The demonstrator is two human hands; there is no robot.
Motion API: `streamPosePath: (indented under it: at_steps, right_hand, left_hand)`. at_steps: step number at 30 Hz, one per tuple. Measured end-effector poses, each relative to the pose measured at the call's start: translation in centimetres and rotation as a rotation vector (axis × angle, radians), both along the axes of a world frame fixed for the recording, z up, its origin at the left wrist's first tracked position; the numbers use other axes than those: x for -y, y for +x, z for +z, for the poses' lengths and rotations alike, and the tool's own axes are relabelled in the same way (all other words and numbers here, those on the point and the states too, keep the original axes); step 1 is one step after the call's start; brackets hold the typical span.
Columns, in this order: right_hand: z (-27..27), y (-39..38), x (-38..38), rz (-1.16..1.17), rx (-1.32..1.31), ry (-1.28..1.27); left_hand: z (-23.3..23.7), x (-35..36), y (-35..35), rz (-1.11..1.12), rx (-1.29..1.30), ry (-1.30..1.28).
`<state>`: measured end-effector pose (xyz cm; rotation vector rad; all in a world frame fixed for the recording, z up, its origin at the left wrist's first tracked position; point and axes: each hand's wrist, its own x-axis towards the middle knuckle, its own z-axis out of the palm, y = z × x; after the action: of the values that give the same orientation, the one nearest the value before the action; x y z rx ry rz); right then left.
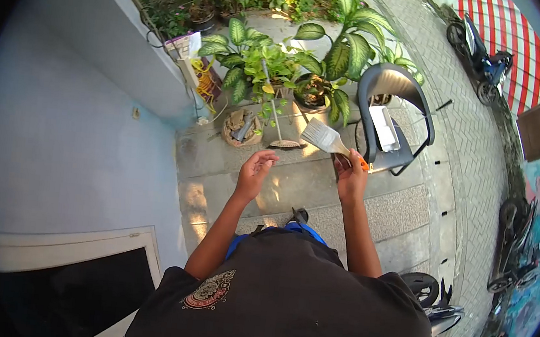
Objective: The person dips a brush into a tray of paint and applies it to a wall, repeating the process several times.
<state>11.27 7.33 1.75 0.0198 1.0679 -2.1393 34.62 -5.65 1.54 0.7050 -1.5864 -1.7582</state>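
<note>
A wide paintbrush (325, 138) with pale bristles and an orange-tipped handle is in my right hand (350, 176). Its bristles point to the upper left, toward the potted plants. My left hand (256, 175) is raised in front of me with the fingers loosely bent and apart, holding nothing. Beyond the left hand, a broom (284, 144) has its head on the paved floor. A dark armchair (398, 148) stands just past my right hand, with a white open box (384, 129) on its seat.
Potted plants (317, 88) line the far side. A round sack-like container (242, 128) with a grey object inside sits near the wall (92, 125) on the left. Yellow cord (205, 87) hangs at the wall's corner. Motorcycles (482, 62) are parked along the lane at right.
</note>
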Motion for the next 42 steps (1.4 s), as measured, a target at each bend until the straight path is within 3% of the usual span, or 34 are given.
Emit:
streamPosePath:
  at_steps: [7,13,24,34,42]
  right_hand:
    - [0.1,-8.1,-6.9,-0.237,0.009,0.021]
    - [-1.0,-10.7,-12.1,-0.496,0.036,0.064]
    - [-0.6,-20.7,-14.1,-0.831,0.009,0.168]
    - [-3.1,-30.1,-9.4,-0.876,0.029,0.26]
    - [-8.6,-43.2,-6.1,-0.512,-0.068,0.5]
  left_hand:
    - [-0.7,-2.0,-12.7,-0.231,-0.01,0.018]
    - [-2.6,-3.4,-21.3,-0.464,-0.026,0.042]
    - [-2.1,-1.1,-39.5,-0.7,-0.099,0.071]
    - [-3.2,6.8,-47.7,-0.545,-0.063,0.128]
    - [-8.0,7.2,-50.9,-0.238,0.012,0.123]
